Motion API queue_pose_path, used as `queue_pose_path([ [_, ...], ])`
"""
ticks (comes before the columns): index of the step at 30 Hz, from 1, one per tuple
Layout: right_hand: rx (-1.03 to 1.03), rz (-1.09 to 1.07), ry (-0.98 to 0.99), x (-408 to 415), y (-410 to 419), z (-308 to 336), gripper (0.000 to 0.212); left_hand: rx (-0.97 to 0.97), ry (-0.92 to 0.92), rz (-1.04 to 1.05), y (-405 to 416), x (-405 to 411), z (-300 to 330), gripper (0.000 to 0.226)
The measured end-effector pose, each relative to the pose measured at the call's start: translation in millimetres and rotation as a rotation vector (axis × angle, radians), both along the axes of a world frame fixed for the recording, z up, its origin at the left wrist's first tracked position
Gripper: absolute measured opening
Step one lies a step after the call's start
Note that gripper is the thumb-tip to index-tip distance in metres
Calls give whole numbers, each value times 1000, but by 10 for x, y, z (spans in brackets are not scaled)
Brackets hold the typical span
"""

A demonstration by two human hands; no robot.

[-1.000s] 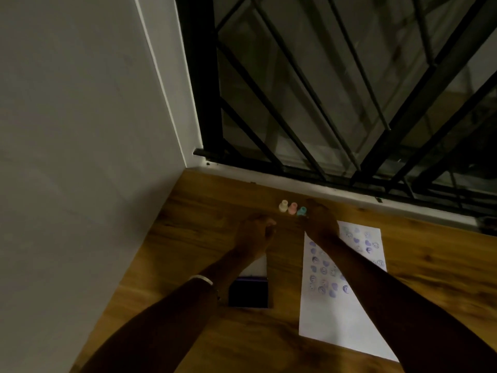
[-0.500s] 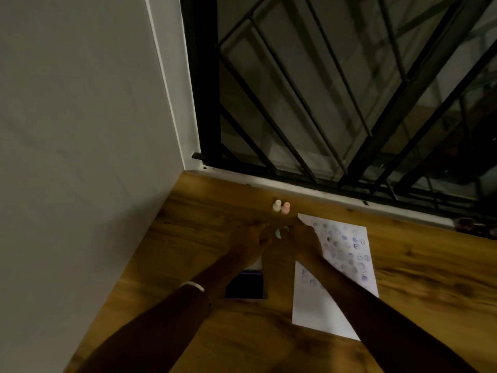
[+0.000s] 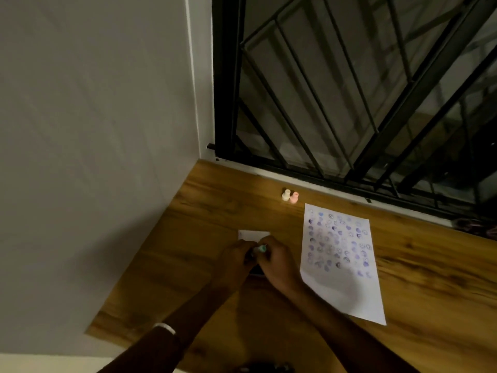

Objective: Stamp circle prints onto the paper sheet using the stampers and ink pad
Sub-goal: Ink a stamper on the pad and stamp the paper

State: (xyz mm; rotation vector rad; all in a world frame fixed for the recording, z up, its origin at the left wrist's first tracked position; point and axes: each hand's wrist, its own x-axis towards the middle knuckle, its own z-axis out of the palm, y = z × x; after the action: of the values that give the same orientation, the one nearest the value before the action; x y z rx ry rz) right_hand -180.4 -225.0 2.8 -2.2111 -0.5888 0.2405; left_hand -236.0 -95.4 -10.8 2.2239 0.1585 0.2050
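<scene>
A white paper sheet (image 3: 341,265) covered with several purple circle prints lies on the wooden table (image 3: 204,216). My right hand (image 3: 277,262) and my left hand (image 3: 236,258) meet just left of the sheet, both closed around a small teal stamper (image 3: 260,249). They sit over the dark ink pad (image 3: 256,270), which is almost fully hidden; its white lid (image 3: 252,235) shows behind the fingers. A cream stamper (image 3: 286,195) and a pink stamper (image 3: 294,197) stand upright side by side near the window sill.
A grey wall (image 3: 94,130) closes the table's left side. A black metal window grille (image 3: 349,90) and its white sill run along the far edge. A white band sits on my left wrist (image 3: 164,327).
My right hand took the teal stamper from the row by the sill and carried it toward me. Both hands now hold it over the ink pad. The view shifted.
</scene>
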Motion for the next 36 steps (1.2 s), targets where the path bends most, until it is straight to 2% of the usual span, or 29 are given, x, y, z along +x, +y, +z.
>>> queue_pose_path([
  [3,-7,62,-7,-55,28,-26,10,-30,51,10,41,-113,-12,24],
  [9,-15,201,-24,-57,-46,92,9,-227,154,-56,183,-239,9,24],
  [12,-36,170,-46,4,-132,140,9,-379,192,130,264,-258,-6,14],
  [15,-103,112,-77,5,-174,76,13,-669,221,342,280,-284,-3,14],
  [16,-131,99,-75,-11,-168,33,16,-651,219,368,282,-295,-12,14],
  [19,-204,77,-61,-66,-118,-86,19,-176,230,198,292,-348,-136,42],
  [21,-243,72,-67,-77,-70,-128,18,12,271,97,277,-379,-233,63],
  [23,-284,70,-98,-79,-27,-149,18,80,262,50,248,-389,-343,71],
  [29,-357,110,-170,-57,7,-183,25,373,134,89,197,-412,-492,67],
  [36,-438,173,-183,30,67,-164,25,478,56,130,177,-417,-530,62],
])
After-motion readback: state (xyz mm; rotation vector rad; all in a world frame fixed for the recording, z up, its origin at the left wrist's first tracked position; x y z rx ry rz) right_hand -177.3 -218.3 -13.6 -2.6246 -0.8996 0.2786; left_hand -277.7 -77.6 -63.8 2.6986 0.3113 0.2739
